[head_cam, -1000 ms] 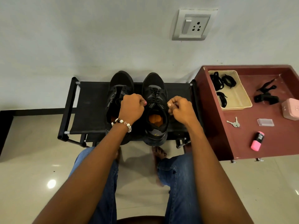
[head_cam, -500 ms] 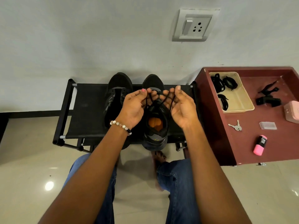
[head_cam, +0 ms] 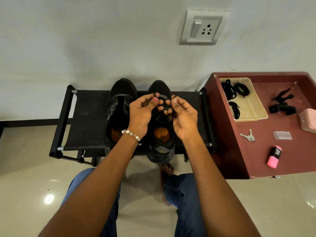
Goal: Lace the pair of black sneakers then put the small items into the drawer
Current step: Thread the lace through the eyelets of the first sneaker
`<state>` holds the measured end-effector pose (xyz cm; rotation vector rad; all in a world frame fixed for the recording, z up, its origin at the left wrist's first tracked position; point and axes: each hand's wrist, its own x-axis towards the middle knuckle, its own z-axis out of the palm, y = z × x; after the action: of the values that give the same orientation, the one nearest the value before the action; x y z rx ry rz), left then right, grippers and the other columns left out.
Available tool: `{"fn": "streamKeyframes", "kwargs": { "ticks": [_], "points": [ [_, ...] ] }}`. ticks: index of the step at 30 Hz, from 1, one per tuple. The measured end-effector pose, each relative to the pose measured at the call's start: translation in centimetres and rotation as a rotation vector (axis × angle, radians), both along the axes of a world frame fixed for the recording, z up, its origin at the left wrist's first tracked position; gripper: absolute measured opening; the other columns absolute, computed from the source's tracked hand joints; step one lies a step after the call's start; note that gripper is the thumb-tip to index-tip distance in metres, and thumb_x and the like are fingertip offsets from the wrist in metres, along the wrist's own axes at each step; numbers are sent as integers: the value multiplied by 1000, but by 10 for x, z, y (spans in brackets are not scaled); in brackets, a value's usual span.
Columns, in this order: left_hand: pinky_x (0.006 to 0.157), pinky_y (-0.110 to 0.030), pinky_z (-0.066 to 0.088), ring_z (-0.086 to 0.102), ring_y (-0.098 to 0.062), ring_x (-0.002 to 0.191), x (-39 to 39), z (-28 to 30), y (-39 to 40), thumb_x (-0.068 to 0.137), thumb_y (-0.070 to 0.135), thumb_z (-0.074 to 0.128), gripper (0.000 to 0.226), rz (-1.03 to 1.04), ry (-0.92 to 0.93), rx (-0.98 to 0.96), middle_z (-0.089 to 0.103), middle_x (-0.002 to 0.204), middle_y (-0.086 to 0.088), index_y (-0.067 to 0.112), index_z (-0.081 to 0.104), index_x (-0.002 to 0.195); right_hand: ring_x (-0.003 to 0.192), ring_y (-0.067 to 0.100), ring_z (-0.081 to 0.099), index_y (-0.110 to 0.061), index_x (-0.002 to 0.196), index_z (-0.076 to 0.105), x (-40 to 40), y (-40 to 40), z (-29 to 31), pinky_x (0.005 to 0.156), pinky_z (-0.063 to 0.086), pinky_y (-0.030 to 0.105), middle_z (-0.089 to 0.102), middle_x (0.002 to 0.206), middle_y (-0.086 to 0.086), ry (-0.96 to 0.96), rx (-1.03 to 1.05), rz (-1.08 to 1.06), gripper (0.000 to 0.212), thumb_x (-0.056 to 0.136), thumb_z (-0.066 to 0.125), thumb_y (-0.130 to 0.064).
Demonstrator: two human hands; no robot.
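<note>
Two black sneakers stand side by side on a black fabric rack (head_cam: 89, 120), toes to the wall. The left sneaker (head_cam: 118, 113) has no lace that I can see. Over the right sneaker (head_cam: 161, 144) my left hand (head_cam: 142, 113) and my right hand (head_cam: 183, 115) are raised palms toward me, each pinching a loop of the black shoelace (head_cam: 164, 106) between thumb and fingers. The loops cross between my hands. On the maroon drawer surface (head_cam: 256, 151) lie keys (head_cam: 248, 136), a pink and black highlighter (head_cam: 274, 156), a clear small case (head_cam: 282, 135), black clips (head_cam: 282, 104) and a pink box (head_cam: 308, 119).
A beige tray (head_cam: 256, 106) with several coiled black laces sits at the drawer's back left. A wall socket (head_cam: 203, 28) is above. My knees in blue jeans and a bare foot (head_cam: 166, 170) are below the rack on a glossy tiled floor.
My hands rose from the shoe's tongue and turned palms up with the lace ends. They have since curled in and drawn together, forming and crossing two loops.
</note>
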<state>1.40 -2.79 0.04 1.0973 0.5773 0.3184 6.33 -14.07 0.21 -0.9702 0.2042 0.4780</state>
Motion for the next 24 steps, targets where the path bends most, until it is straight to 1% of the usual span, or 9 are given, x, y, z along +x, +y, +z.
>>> {"fn": "streamKeyframes", "kwargs": {
  "ticks": [3,6,9,12,15,17,18,21,24],
  "points": [
    [79,-37,58,69,-18,68,2,2,0,88,5,66,11,31,27,-19,73,82,-11,2,65,99,52,15,56,-1,91,62,0,3,0,55,54,27,70,77,14,34,-15,-59,3,90,65,-1],
    [80,-38,59,69,-20,67,4,1,1,85,7,70,24,53,57,-26,74,82,-13,2,59,105,51,13,53,-1,86,65,1,7,0,53,53,25,67,71,11,48,-54,-108,5,88,68,-4],
    [78,-37,58,66,-17,64,5,2,1,85,8,70,12,22,46,27,72,76,-11,2,66,96,52,10,52,-1,86,68,2,10,-2,54,52,24,65,68,8,44,-86,-141,6,88,69,-6],
    [78,-33,58,65,-15,67,5,1,2,88,9,66,10,-12,17,60,71,76,-9,3,72,94,59,10,56,0,98,69,5,9,-3,60,54,23,68,77,9,-1,-91,-66,11,93,60,0],
    [85,-31,55,70,-18,85,4,-1,8,91,3,60,16,-86,-13,59,74,90,-8,6,72,101,74,14,64,-1,112,67,7,5,-2,69,56,24,72,92,12,-89,-146,57,25,96,49,7],
    [86,-29,54,70,-19,95,4,-2,11,91,-3,57,23,-137,-49,94,74,97,-9,8,70,106,75,16,64,-4,114,66,6,4,-2,69,56,25,71,96,14,-126,-170,72,28,95,50,9],
    [86,-29,54,70,-19,94,3,-1,10,90,-5,58,25,-147,-60,114,74,96,-9,10,69,108,73,17,65,-5,115,64,6,4,-2,67,55,25,71,96,15,-124,-181,58,28,94,51,9],
    [85,-34,57,71,-19,84,3,1,8,87,-4,63,30,-136,-25,94,74,85,-8,13,63,112,69,20,66,0,109,61,5,6,-1,62,54,26,71,88,16,-76,-189,6,21,91,58,9],
    [83,-38,56,72,-21,78,3,3,10,82,-1,69,30,-162,11,84,75,84,-12,3,63,111,63,21,64,2,95,66,4,5,-1,61,55,27,70,74,12,-85,-182,11,12,88,61,10]
  ]
}}
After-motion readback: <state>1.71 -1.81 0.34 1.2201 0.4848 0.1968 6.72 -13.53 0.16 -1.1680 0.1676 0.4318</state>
